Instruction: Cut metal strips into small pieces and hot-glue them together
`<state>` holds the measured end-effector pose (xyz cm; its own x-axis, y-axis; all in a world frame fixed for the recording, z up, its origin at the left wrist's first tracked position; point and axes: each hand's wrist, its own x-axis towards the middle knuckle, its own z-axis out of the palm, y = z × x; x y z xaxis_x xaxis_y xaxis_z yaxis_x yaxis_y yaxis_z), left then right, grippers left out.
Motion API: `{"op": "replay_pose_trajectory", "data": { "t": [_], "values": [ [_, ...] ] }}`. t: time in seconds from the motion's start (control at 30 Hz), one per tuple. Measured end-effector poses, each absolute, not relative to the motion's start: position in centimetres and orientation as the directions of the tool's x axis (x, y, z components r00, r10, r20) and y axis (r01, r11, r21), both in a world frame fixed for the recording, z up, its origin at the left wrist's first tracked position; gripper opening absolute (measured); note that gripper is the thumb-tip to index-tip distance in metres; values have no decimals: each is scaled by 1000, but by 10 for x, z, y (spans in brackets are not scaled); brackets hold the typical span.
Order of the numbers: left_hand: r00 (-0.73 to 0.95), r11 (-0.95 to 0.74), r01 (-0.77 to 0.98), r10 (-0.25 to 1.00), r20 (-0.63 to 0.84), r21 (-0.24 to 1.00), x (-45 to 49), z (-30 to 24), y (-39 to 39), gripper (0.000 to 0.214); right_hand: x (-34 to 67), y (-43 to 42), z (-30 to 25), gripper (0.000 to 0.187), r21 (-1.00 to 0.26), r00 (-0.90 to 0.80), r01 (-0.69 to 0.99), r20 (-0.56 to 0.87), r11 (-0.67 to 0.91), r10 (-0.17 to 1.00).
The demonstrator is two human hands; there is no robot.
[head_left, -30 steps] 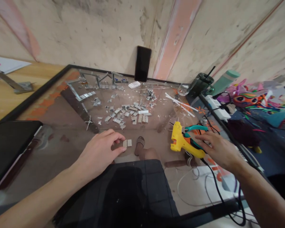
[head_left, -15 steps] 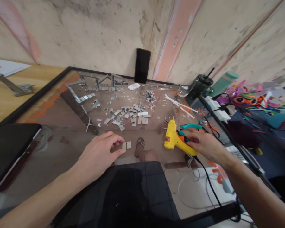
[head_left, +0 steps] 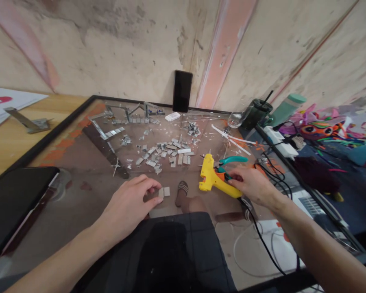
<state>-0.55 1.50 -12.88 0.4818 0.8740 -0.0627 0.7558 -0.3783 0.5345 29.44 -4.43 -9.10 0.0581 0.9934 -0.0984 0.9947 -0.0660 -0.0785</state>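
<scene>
My left hand (head_left: 129, 201) rests on the glass table (head_left: 79, 171), thumb and forefinger pinched on the left edge of two small silver strips (head_left: 164, 192) lying side by side. My right hand (head_left: 252, 185) is wrapped round the handle of a yellow glue gun (head_left: 212, 179), whose nozzle points left just above the glass. Its black cord (head_left: 262, 240) trails back toward me. Teal-handled pliers (head_left: 232, 160) lie right behind the gun.
Several silver strips and scraps (head_left: 167, 148) litter the table's middle, with a small metal frame (head_left: 125, 114) at the back left. A black phone (head_left: 182, 90) leans on the wall. A dark cup (head_left: 253, 112), a white power strip (head_left: 280, 142) and colourful craft things (head_left: 326, 130) stand right; a black tablet (head_left: 15, 199) lies left.
My right hand closed on the glue gun and carried it left, toward the middle of the table. My left hand stayed on the two strips.
</scene>
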Motion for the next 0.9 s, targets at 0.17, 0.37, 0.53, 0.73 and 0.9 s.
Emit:
{"op": "replay_pose_trajectory", "data": {
  "t": [0.17,0.37,0.53,0.73,0.9],
  "values": [
    [505,-406,741,862,-45,534,-6,-128,13,18,292,-42,-92,19,-68,32,997,-97,-39,995],
    [499,-403,744,865,-43,533,-6,-126,12,17,294,-44,-89,18,-20,-7,1000,-108,5,994],
    [492,-395,741,870,-39,544,-6,-127,13,17,279,-46,-72,21,28,63,998,-6,-63,998],
    [492,-393,749,869,-51,533,-5,-127,14,19,204,-45,-66,15,-150,-260,952,67,267,963],
    [513,-421,735,858,-30,531,-5,-127,14,19,161,-34,-82,14,-142,-357,928,-61,346,932]
  ]
}}
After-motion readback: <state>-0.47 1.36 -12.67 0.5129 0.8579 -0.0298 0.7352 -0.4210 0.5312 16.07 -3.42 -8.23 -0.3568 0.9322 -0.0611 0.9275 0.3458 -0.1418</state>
